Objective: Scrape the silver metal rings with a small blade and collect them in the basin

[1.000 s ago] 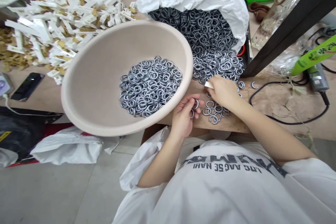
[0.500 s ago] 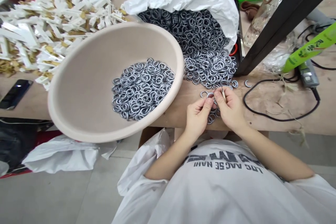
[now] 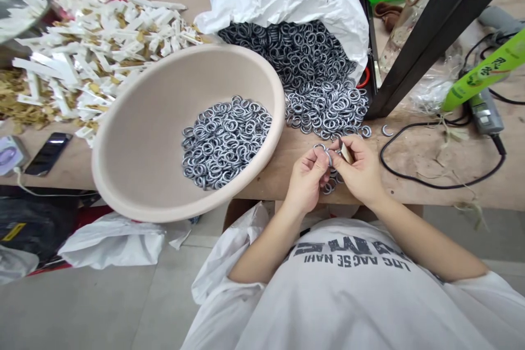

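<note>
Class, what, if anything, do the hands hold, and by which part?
The left hand pinches a grey ring by one side; the right hand grips a small dark-tipped tool by its pale part.

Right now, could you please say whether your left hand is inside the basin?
No, the left hand is outside the basin, beside the right hand.

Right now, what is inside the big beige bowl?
Inside the beige bowl, a heap of grey rings lies toward its right side. Only the outer rings show; whatever lies beneath them is covered.
</note>
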The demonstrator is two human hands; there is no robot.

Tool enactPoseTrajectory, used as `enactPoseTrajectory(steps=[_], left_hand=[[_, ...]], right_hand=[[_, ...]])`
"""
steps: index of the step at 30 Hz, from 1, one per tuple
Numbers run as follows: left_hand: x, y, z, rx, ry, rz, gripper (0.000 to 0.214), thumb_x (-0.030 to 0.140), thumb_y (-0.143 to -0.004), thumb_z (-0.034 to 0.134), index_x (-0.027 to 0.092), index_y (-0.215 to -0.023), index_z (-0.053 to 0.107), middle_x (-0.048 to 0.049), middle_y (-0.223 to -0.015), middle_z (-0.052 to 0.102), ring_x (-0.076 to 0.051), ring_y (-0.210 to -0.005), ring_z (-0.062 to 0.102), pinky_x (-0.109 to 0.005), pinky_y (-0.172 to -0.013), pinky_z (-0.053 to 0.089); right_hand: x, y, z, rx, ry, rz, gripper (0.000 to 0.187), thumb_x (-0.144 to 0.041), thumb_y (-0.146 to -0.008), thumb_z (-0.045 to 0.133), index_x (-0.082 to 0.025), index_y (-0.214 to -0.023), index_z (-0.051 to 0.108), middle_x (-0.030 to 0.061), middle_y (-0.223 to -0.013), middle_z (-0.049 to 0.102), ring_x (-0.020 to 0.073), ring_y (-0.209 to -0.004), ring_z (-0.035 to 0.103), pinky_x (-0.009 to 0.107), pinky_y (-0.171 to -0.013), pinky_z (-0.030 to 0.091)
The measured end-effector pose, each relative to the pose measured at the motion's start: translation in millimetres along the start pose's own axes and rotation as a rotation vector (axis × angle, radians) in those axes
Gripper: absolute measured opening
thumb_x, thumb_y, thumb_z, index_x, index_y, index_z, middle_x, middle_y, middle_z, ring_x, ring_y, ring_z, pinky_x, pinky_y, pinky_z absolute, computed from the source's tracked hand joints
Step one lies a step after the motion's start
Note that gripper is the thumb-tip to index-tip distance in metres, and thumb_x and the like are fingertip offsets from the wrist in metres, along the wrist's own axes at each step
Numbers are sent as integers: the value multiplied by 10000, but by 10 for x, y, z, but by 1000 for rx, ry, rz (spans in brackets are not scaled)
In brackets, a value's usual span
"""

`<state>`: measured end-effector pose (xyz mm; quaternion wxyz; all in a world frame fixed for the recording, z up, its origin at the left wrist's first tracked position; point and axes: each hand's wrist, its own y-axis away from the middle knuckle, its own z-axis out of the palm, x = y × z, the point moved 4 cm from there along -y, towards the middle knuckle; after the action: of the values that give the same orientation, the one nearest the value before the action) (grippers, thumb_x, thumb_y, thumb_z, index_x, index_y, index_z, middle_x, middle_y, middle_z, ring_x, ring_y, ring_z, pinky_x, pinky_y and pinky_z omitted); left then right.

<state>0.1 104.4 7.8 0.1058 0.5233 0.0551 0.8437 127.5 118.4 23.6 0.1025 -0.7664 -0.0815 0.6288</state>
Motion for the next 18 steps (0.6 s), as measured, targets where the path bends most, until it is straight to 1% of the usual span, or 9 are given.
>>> enactPoseTrajectory(steps=[3,5,7,9,10,12,14,16,18], left_hand=[[0,34,13,-9,-29,4,451,595,-840,707,167,-762,591,38,-607,521,-48,-487,388,-182,-454,278],[-15,71,48,-12,-38,-8,457,603,-849,692,165,-760,597,29,-608,536,-54,-499,408,-183,-460,291],[-27,105,79,-7,-26,-18,446,607,-833,707,170,-809,622,31,-614,532,-61,-509,419,-184,-459,292],[-29,125,94,1,-14,-15,441,605,-817,725,177,-889,648,38,-627,521,-63,-513,415,-186,-454,283],[-27,128,93,4,-14,-9,438,602,-819,725,178,-899,649,41,-624,507,-63,-511,405,-187,-453,277],[-16,124,78,17,-21,10,427,591,-844,702,174,-819,615,45,-605,471,-61,-505,375,-190,-454,267],[-6,118,56,37,-20,30,450,578,-876,670,173,-724,545,46,-587,439,-60,-504,352,-191,-462,266],[-4,119,46,53,-1,36,461,575,-883,661,177,-705,511,48,-587,423,-61,-505,341,-190,-465,264],[-9,128,55,51,14,28,448,576,-880,665,180,-728,522,53,-587,408,-62,-503,331,-189,-461,253]], right_hand=[[-45,-7,-15,-136,-8,3,161,-310,-911,672,-231,-1045,710,31,-935,623,189,-862,607,351,-796,497],[-90,-1,-33,-188,-3,-16,201,-275,-912,652,-236,-1095,726,40,-963,610,196,-889,614,357,-801,505],[-111,10,-41,-233,-39,-11,213,-282,-918,639,-241,-1103,736,50,-983,607,206,-915,620,366,-800,514],[-97,22,-51,-250,-102,19,206,-322,-918,646,-244,-1080,748,55,-981,618,215,-918,623,374,-791,520],[-84,26,-61,-243,-140,35,208,-350,-914,653,-243,-1063,752,54,-964,624,216,-906,621,375,-783,520],[-61,30,-80,-227,-237,68,252,-427,-911,653,-236,-1042,754,48,-920,630,209,-860,613,370,-762,517],[-57,33,-71,-252,-338,109,303,-487,-892,673,-233,-1042,739,33,-890,626,187,-790,607,355,-728,518],[-59,35,-28,-301,-397,188,326,-489,-838,748,-242,-1043,697,8,-876,628,162,-706,604,337,-676,521],[-63,26,11,-312,-384,259,338,-467,-795,804,-248,-998,646,-21,-818,618,145,-632,582,320,-628,506]])
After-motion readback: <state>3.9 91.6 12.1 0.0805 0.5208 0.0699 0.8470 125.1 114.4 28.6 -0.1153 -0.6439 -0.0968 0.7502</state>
